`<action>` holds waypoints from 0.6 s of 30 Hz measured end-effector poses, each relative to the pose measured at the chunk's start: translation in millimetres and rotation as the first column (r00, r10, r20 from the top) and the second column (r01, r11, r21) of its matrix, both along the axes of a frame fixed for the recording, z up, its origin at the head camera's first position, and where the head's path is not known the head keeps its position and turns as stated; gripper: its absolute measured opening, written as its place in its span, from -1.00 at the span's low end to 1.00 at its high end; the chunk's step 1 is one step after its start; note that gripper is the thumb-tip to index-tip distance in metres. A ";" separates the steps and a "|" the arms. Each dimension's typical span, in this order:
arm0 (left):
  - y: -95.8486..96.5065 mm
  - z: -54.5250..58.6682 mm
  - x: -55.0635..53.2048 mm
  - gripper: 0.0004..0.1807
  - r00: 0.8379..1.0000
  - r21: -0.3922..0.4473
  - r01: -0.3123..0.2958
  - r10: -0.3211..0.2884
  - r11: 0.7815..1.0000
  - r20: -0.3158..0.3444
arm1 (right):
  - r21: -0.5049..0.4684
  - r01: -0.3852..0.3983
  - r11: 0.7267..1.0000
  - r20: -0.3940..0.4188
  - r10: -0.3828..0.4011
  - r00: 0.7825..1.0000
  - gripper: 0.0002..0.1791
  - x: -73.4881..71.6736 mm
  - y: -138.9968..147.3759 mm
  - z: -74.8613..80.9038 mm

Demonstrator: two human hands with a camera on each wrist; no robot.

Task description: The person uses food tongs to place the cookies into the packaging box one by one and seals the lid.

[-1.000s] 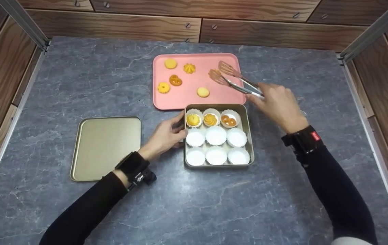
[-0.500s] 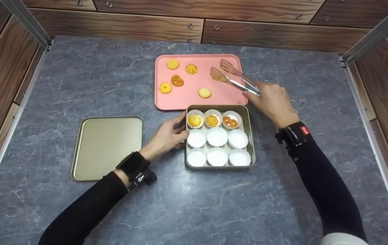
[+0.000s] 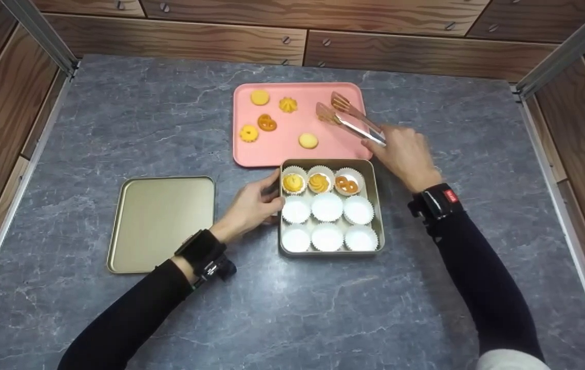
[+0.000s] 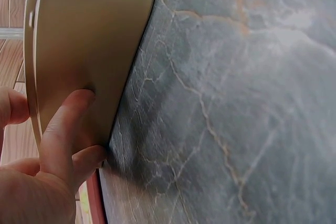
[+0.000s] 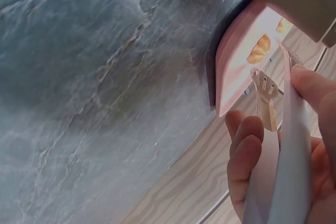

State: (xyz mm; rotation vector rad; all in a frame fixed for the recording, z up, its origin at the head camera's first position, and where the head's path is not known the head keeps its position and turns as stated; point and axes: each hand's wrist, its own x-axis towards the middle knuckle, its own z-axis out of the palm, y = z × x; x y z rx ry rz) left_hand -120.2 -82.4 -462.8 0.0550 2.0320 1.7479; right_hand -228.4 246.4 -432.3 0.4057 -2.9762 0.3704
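My left hand (image 3: 253, 203) holds the left side of a square gold tin (image 3: 378, 205), fingers on the outer wall (image 4: 86, 35) and thumb at the rim. Paper cups fill the tin; the back row holds two yellow swirled cookies and a pretzel cookie (image 3: 346, 184). My right hand (image 3: 406, 154) grips a pair of tongs (image 3: 356, 129) with slotted brown tips. The tips stand apart over the right side of a pink tray (image 3: 292, 158), partly covering a yellow cookie (image 3: 330, 118). In the right wrist view, a ridged cookie (image 5: 259, 50) shows near the tongs' tips.
On the tray's left and middle lie several more cookies, among them a pretzel (image 3: 267, 122), a star-shaped one (image 3: 287, 105) and a round one (image 3: 308, 141). The tin's lid (image 3: 164, 226) lies left of the tin. Wood-patterned panels (image 3: 426, 51) border the grey marbled table.
My right hand has drifted slightly left and toward the tray with the tongs, whose tips stay over the cookie. My left hand and the tin keep their place.
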 end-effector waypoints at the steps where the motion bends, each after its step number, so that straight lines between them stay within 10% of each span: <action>1: 0.0 -0.1 0.0 -0.12 1.000 0.000 0.002 -0.002 1.000 -0.006 | -0.001 0.005 1.000 0.004 -0.005 1.000 -0.50 -0.2 -0.4 -0.2; 18: 0.3 -1.9 0.5 -0.12 0.999 -0.010 0.005 -0.006 1.000 -0.054 | 0.028 0.024 0.999 0.013 -0.025 1.000 -0.47 0.8 -3.6 -9.1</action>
